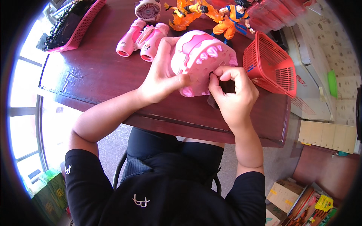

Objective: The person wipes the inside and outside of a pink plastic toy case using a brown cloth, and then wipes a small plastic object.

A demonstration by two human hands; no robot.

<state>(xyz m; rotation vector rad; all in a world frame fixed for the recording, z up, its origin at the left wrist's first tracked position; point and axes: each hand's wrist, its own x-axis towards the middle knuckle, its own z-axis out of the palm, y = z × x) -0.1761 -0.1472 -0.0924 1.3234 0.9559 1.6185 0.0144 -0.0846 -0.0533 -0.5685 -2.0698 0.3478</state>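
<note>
My left hand (pixel 164 76) grips a pink and white plastic toy (pixel 198 50) by its left side, thumb laid across its pitted pink face. White and pink tooth-like pieces line that face. The toy is held tilted above the dark red table (pixel 104 73). At its right side is my right hand (pixel 233 90), thumb and index finger pinched together on a small dark thing, too hidden to name. Something dark brown shows partly beneath that hand.
Pink toy binoculars (pixel 155 42), a small fan (pixel 148 11) and orange-clad figurines (pixel 232 21) stand behind the toy. On the right is a red plastic basket (pixel 271 67); a pink basket (pixel 87 24) of black items lies far left.
</note>
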